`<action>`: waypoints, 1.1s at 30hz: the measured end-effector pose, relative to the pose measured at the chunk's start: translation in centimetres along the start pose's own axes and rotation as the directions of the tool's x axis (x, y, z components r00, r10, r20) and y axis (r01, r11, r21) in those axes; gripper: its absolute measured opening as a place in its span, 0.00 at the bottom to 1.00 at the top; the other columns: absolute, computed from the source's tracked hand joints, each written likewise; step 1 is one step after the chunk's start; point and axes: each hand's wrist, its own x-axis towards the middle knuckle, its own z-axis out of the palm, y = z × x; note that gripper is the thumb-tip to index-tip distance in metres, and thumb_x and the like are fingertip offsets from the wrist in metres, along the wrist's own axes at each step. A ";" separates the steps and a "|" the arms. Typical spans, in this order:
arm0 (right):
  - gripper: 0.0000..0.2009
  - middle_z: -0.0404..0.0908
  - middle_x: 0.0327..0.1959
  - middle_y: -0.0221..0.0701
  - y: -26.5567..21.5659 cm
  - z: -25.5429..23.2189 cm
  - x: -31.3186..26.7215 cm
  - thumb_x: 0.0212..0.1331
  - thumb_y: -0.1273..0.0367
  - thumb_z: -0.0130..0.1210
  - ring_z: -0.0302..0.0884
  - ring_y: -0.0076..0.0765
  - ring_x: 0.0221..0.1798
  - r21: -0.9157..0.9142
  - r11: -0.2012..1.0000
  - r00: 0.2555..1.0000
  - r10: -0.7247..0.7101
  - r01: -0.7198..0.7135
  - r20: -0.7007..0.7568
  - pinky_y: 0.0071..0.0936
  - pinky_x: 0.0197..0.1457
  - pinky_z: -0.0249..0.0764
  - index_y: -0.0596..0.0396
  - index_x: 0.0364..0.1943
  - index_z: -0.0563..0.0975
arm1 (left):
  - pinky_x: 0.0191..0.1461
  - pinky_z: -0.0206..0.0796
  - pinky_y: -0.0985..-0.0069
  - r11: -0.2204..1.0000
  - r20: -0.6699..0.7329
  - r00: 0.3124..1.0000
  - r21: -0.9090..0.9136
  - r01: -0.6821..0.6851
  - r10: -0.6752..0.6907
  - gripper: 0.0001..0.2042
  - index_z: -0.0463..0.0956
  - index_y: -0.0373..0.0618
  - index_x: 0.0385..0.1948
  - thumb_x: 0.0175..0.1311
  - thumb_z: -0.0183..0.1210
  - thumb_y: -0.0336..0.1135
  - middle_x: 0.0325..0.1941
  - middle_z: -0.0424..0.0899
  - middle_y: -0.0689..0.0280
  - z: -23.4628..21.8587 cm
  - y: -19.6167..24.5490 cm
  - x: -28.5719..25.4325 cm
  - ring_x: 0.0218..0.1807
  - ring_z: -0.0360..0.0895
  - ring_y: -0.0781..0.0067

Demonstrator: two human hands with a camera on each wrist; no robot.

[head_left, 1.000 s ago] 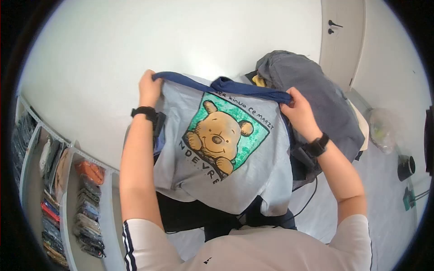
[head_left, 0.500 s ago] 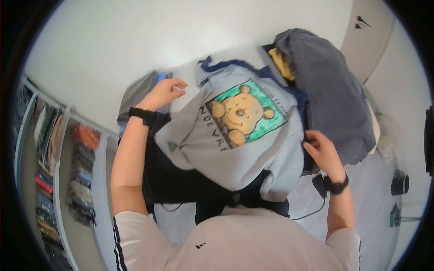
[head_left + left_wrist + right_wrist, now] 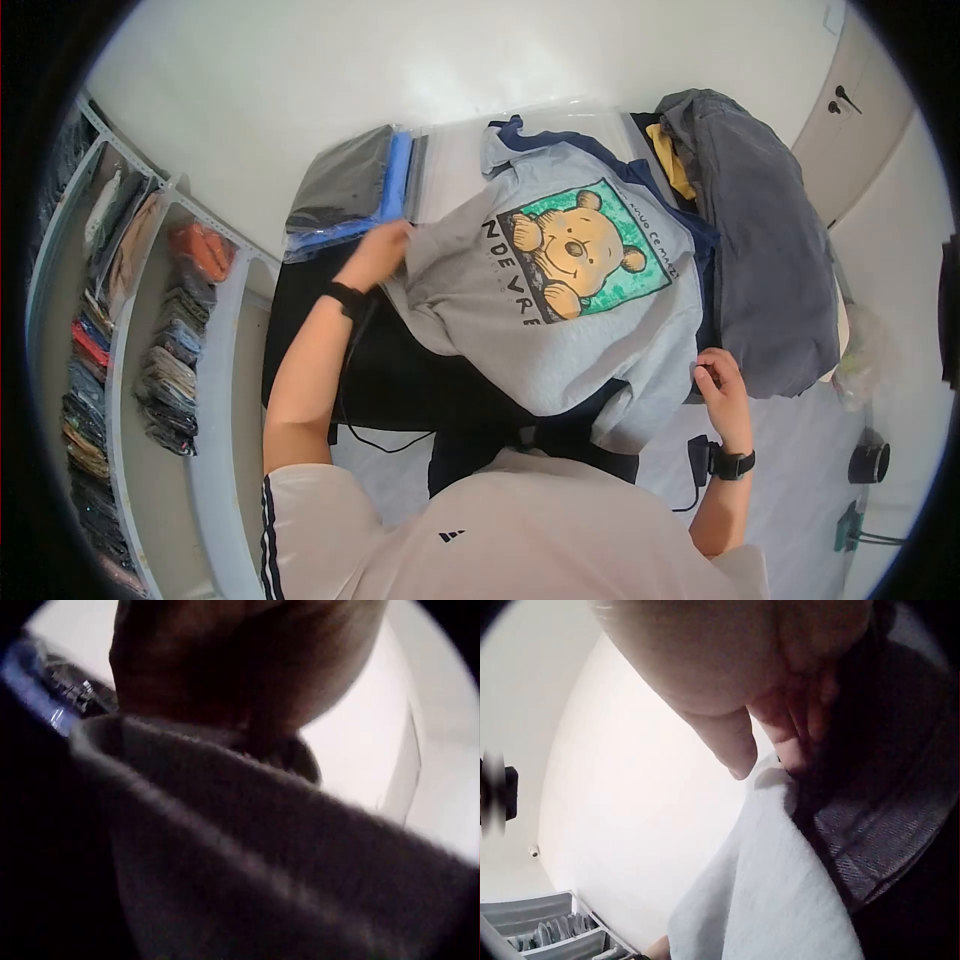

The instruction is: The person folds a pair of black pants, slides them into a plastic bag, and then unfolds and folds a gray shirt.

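A pale grey shirt point(image 3: 450, 290) with navy trim and a printed bear in a green square lies spread at a slant over the black table. My left hand point(image 3: 380, 252) pinches its left edge; the left wrist view has the folded grey cloth point(image 3: 225, 810) running from under the fingers. At the shirt's right edge is my right hand point(image 3: 724, 392), fingers loosely bent. In the right wrist view its fingertips point(image 3: 795, 757) touch a raised peak of the shirt point(image 3: 757, 862), and the thumb stands apart from the cloth.
Bagged dark and blue clothes point(image 3: 345, 185) lie at the table's back left, beside clear plastic bags point(image 3: 445, 185). A large grey garment pile point(image 3: 770, 250) covers the right side. Shelves of packed clothes point(image 3: 165, 370) stand at left. A cable point(image 3: 375, 440) hangs below the black table point(image 3: 300, 340).
The shirt, earlier held up by its navy band in both hands, now lies on the table. The left hand has let go and taken its left edge; the right hand has moved down the right edge.
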 end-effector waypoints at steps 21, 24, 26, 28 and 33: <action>0.15 0.79 0.22 0.30 -3.4 2.2 -3.9 0.58 0.60 0.56 0.74 0.28 0.27 -0.577 0.787 0.952 0.301 -0.216 0.054 0.27 0.34 0.69 0.62 0.30 0.78 | 0.28 0.66 0.84 0.529 0.272 0.792 -0.621 0.579 -0.547 0.23 0.74 0.38 0.40 0.62 0.53 0.54 0.32 0.78 0.63 4.1 10.2 -14.8 0.29 0.76 0.78; 0.17 0.81 0.27 0.35 0.6 3.8 -5.1 0.54 0.59 0.60 0.76 0.28 0.31 -0.387 0.884 0.904 0.366 -0.263 0.221 0.29 0.36 0.71 0.62 0.34 0.79 | 0.24 0.65 0.80 0.627 0.178 0.820 -0.563 0.539 -0.544 0.21 0.72 0.35 0.39 0.60 0.56 0.49 0.27 0.78 0.62 5.1 10.5 -13.6 0.19 0.74 0.75; 0.15 0.82 0.29 0.30 0.9 4.8 -5.6 0.56 0.61 0.59 0.75 0.25 0.33 -0.051 0.958 0.907 0.283 -0.281 0.311 0.27 0.39 0.70 0.62 0.37 0.79 | 0.23 0.66 0.79 0.690 0.134 0.834 -0.501 0.523 -0.535 0.20 0.73 0.35 0.39 0.61 0.56 0.48 0.27 0.79 0.62 5.2 10.0 -12.5 0.18 0.74 0.74; 0.14 0.82 0.28 0.29 0.0 4.0 -5.5 0.56 0.62 0.58 0.74 0.23 0.33 -0.026 0.969 0.912 0.239 -0.244 0.333 0.26 0.39 0.70 0.62 0.36 0.78 | 0.29 0.68 0.76 0.693 0.300 0.816 -0.432 0.578 -0.494 0.18 0.73 0.35 0.41 0.63 0.54 0.44 0.31 0.80 0.61 5.2 8.8 -12.2 0.26 0.78 0.73; 0.17 0.79 0.45 0.30 -2.0 -0.2 -5.3 0.61 0.65 0.49 0.77 0.28 0.46 0.701 0.658 0.961 0.197 -0.275 0.192 0.27 0.50 0.72 0.58 0.52 0.71 | 0.42 0.68 0.76 0.211 0.038 0.832 -0.960 0.183 -0.553 0.15 0.73 0.38 0.43 0.67 0.48 0.41 0.41 0.80 0.64 4.0 10.7 -13.6 0.43 0.77 0.72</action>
